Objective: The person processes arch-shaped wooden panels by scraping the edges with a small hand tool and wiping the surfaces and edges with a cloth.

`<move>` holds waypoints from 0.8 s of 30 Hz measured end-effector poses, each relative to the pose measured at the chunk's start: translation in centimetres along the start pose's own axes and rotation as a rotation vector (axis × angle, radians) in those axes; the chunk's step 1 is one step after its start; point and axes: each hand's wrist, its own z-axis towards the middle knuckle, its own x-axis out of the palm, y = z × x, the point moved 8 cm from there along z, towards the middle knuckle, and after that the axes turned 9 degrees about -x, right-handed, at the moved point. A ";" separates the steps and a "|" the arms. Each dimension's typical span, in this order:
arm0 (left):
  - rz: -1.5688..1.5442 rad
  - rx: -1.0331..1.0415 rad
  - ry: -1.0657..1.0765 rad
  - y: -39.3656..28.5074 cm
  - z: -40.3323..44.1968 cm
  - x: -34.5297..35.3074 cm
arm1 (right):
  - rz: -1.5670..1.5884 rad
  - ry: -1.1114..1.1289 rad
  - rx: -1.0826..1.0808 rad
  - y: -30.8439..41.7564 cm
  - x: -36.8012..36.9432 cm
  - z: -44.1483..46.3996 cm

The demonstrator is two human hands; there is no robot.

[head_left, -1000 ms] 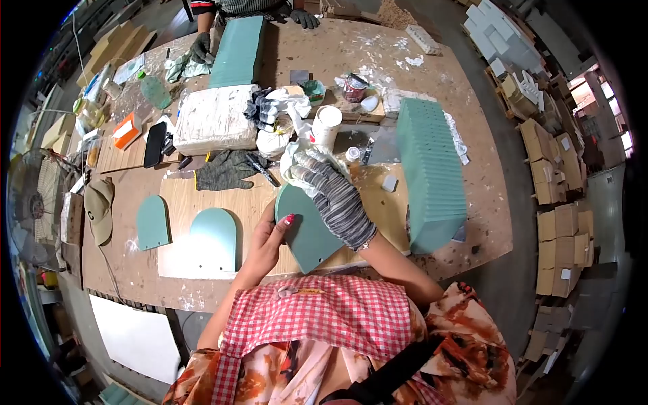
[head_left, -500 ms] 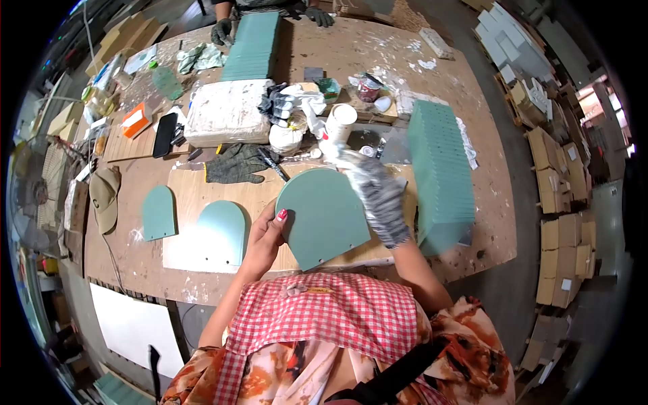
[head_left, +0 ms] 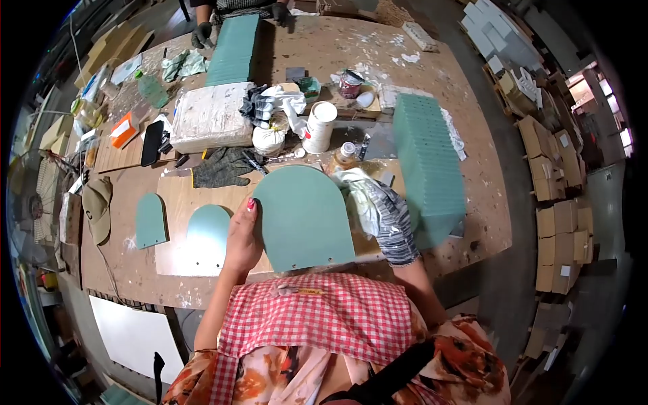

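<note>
Gripping green panel (head_left: 307, 219), left hand (head_left: 244, 237) thumb upward, right hand (head_left: 391, 219) holding cloth (head_left: 360, 199)

Head camera: worn on the person's head, a single high viewpoint looking forward and steeply down.
Apron (head_left: 314, 314): closest to the lens, low in the frame, seen from above as the wearer sees it.
Hands: left hand (head_left: 243, 236) and right hand (head_left: 391, 219) near, just beyond the apron, either side of the middle.
Table (head_left: 486, 216): stretches away from the wearer and fills most of the view.
Far end: another person's glove (head_left: 201, 35), well off, up by the top edge.
Sides: fan (head_left: 34, 196) at left, boxes (head_left: 559, 253) at right, bent by the wide lens.
Corners: black, outside the lens's circle.
</note>
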 end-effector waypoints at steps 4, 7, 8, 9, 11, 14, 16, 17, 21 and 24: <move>0.046 -0.004 0.016 0.7 0.2 -0.3 | -0.200 -0.017 -0.236 0.8 1.5 -0.2; 0.078 0.003 0.037 0.4 0.0 0.1 | 0.559 -0.067 0.428 -1.7 2.9 0.2; 0.076 0.003 0.034 0.3 -0.1 0.0 | 0.620 -0.022 0.603 -2.4 3.4 -0.2; 0.099 -0.014 0.001 0.3 -0.1 -0.5 | 0.682 0.028 0.781 -2.9 4.3 -1.0; 0.122 -0.026 -0.030 0.3 -0.4 -0.6 | 0.651 0.047 0.745 -3.3 4.6 -1.7; 0.164 -0.023 -0.072 0.2 -0.2 -0.5 | 0.629 0.020 0.657 -3.9 5.2 -2.4; 0.162 -0.022 -0.092 0.4 0.1 -0.6 | 0.636 -0.025 0.606 -3.7 5.0 -2.1; 0.163 -0.026 -0.090 0.5 0.3 -0.4 | 0.681 -0.137 0.592 -3.8 4.4 -1.6; 0.174 0.010 -0.205 0.4 0.7 -0.8 | 0.714 -0.257 0.615 -4.9 1.4 0.2; 0.179 0.020 -0.275 0.1 1.1 -1.0 | 0.879 -0.321 0.370 -3.3 1.8 0.7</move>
